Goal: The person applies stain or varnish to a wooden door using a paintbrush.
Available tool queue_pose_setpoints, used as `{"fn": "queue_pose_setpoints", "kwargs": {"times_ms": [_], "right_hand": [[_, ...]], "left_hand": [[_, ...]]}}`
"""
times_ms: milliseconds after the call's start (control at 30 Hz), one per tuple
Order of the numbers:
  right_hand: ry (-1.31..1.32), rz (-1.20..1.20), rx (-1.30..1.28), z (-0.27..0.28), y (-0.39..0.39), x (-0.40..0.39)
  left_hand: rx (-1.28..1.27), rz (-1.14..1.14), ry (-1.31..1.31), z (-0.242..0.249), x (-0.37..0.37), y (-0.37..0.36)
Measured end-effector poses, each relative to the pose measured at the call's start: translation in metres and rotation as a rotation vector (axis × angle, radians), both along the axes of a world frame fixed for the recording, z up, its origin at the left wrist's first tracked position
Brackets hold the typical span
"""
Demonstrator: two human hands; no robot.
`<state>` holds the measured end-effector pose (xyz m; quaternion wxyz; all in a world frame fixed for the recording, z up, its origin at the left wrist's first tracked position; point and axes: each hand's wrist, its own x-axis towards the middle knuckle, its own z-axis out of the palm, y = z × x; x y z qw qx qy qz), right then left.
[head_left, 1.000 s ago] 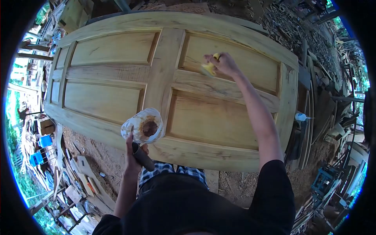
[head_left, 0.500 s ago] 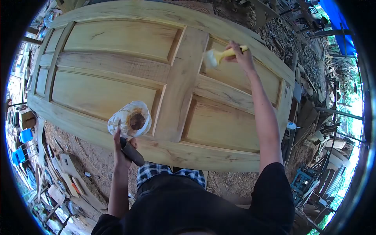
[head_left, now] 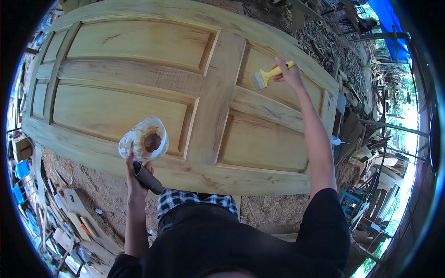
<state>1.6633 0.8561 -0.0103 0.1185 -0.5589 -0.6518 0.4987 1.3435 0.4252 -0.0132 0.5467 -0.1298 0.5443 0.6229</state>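
Note:
A large wooden panelled door (head_left: 215, 97) lies flat in front of me. My right hand (head_left: 290, 77) grips the yellow handle of a paintbrush (head_left: 266, 78), its pale bristles low over the far right recessed panel. Near the door's front edge, my left hand (head_left: 134, 178) is closed on a white, stained plastic container (head_left: 135, 137) by a dark tube-like handle (head_left: 147, 178). The container tilts so its mouth faces right, and brown residue coats the inside.
Wood scraps and boards (head_left: 79, 211) lie on the ground at the left. A white pointed-tip bottle (head_left: 337, 141) is beside the door's right end. Teal machinery (head_left: 354, 201) stands at lower right, and a blue tarp (head_left: 391, 25) hangs at upper right.
The paintbrush has moved slightly right and toward me, from the panel's left edge onto the panel. The whole view has shifted a little; my left hand still holds the container.

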Motion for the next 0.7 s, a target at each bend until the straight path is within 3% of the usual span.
{"fn": "queue_pose_setpoints", "kwargs": {"times_ms": [67,133,167,233,267,333,367,433,467,533,667,700], "right_hand": [[0.006,-0.015,0.054,-0.018,-0.011,-0.012],[0.079,0.148,0.043,-0.034,-0.025,-0.024],[0.08,0.146,0.037,-0.021,-0.031,-0.029],[0.327,-0.015,-0.127,0.007,-0.04,-0.032],[0.328,-0.017,-0.125,0.004,-0.033,-0.024],[-0.125,-0.016,0.14,-0.011,-0.017,-0.002],[-0.126,-0.02,0.144,-0.022,-0.021,0.0],[-0.448,0.339,0.686,-0.04,-0.029,-0.006],[-0.448,0.342,0.69,-0.031,-0.034,-0.022],[-0.203,0.406,0.172,0.0,-0.047,-0.057],[-0.022,0.294,-0.023,0.011,-0.009,-0.049],[-0.28,0.395,-0.031,0.014,-0.004,-0.047]], "left_hand": [[0.08,-0.027,-0.014,-0.004,-0.006,0.001],[0.063,-0.007,0.009,0.003,-0.003,0.008],[0.047,0.021,0.03,0.008,0.0,0.011],[0.015,0.01,0.034,0.015,0.001,0.012],[0.001,0.007,0.037,0.017,0.001,0.014],[0.017,-0.021,0.023,0.009,-0.004,0.009],[0.033,-0.048,0.009,0.008,-0.005,0.008],[0.044,-0.053,0.017,0.012,-0.006,0.014],[0.045,-0.053,0.024,0.015,-0.005,0.016],[0.057,-0.055,0.026,0.01,-0.008,0.014],[0.076,-0.072,-0.002,0.01,-0.015,0.008],[0.074,-0.073,-0.002,0.007,-0.017,0.004]]}}
